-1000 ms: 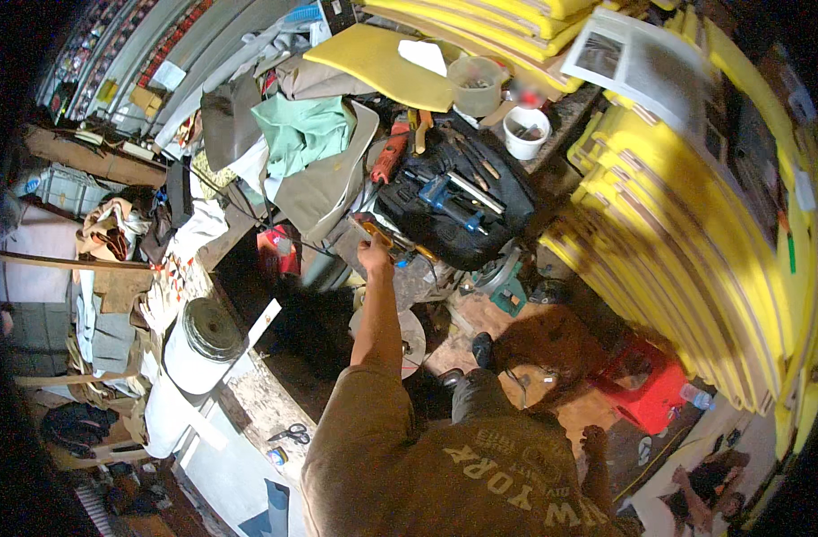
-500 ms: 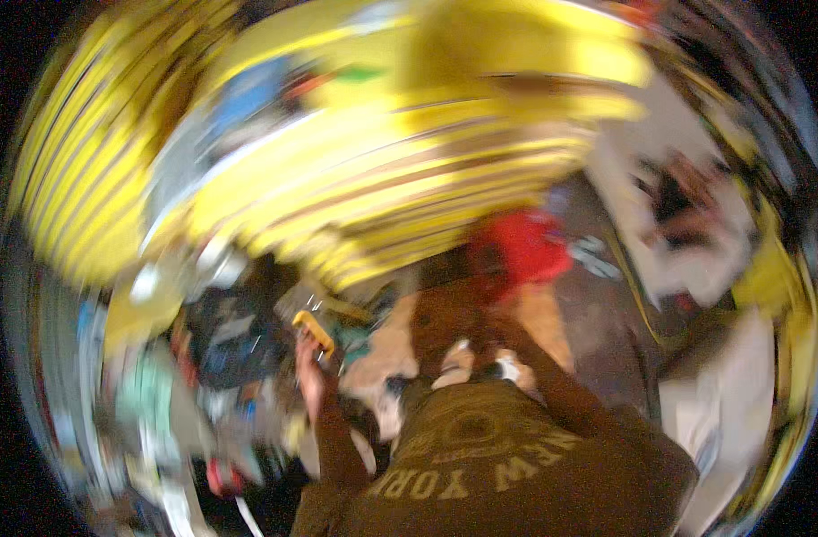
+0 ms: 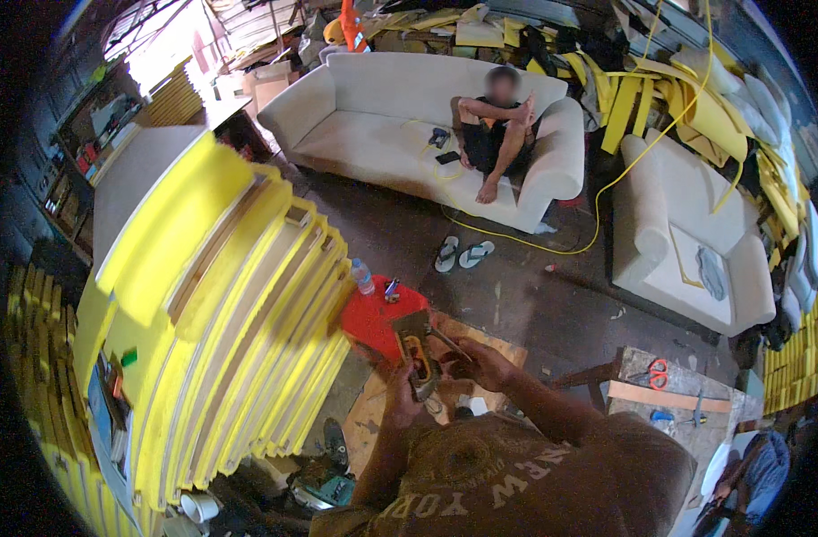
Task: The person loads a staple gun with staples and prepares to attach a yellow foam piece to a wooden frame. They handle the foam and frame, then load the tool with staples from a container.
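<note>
Through the head view, I watch the left hand [image 3: 403, 396] wrapped round a yellow-and-grey tool [image 3: 416, 360], on the near side of the red stool [image 3: 369, 324]. The right hand [image 3: 484, 364], rightward of that stool, pinches a slim rod [image 3: 448, 342].

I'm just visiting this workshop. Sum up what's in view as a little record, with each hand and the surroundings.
Left hand: grips a yellow-and-grey tool; exact kind unclear
Right hand: holds a thin strip
Beyond the hands: red stool, plastic bottle at its far edge
Sofa: off-white, seated person near its right end
Floor: pair of flip-flops
Left side: stacked yellow foam pieces
Right side: bench with red-handled scissors
</note>
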### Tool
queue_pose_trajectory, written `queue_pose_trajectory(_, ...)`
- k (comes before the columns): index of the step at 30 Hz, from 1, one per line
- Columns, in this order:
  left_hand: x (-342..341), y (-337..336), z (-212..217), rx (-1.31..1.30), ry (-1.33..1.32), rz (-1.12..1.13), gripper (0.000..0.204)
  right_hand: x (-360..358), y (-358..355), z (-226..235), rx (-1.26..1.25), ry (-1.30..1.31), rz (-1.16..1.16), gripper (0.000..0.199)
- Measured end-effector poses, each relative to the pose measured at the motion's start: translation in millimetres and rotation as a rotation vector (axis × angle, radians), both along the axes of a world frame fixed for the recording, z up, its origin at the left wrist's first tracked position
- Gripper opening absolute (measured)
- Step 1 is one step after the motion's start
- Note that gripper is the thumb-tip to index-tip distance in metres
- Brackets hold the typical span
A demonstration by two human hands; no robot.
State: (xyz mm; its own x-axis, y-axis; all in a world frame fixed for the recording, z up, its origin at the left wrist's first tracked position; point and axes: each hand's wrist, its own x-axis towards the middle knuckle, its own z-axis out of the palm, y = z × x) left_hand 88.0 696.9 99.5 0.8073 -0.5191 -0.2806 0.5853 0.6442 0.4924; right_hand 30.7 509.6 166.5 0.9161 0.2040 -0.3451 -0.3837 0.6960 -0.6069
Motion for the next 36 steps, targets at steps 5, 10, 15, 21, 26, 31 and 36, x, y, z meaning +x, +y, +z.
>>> queue_pose_trajectory(5, 47, -47, -24, -0.037, 0.052, -0.309, 0.034, 12, -37, -13, -0.352, -0.063, -0.208, 0.038)
queue_pose_trajectory(10, 93, -88, 19, 0.009, 0.147, -0.429, 0.022, 41, -64, -3, -0.263, 0.025, -0.368, 0.029)
queue_pose_trajectory(15, 144, -114, 29, 0.014, 0.087, -0.524, 0.027, 76, -76, 29, -0.221, 0.117, -0.49, 0.028)
queue_pose_trajectory(21, 199, -136, 42, 0.143, 0.054, -0.665, 0.03, 110, -90, 26, -0.254, 0.118, -0.585, 0.036)
queue_pose_trajectory(26, 219, -154, 45, 0.163, -0.021, -0.656, 0.029, 129, -106, 27, -0.28, 0.097, -0.564, 0.041)
queue_pose_trajectory(31, 249, -186, 9, 0.088, -0.137, -0.666, 0.03, 162, -121, 27, -0.32, 0.102, -0.559, 0.043)
queue_pose_trajectory(36, 284, -231, 2, 0.207, -0.092, -0.601, 0.031, 210, -145, 8, -0.458, 0.071, -0.6, 0.047)
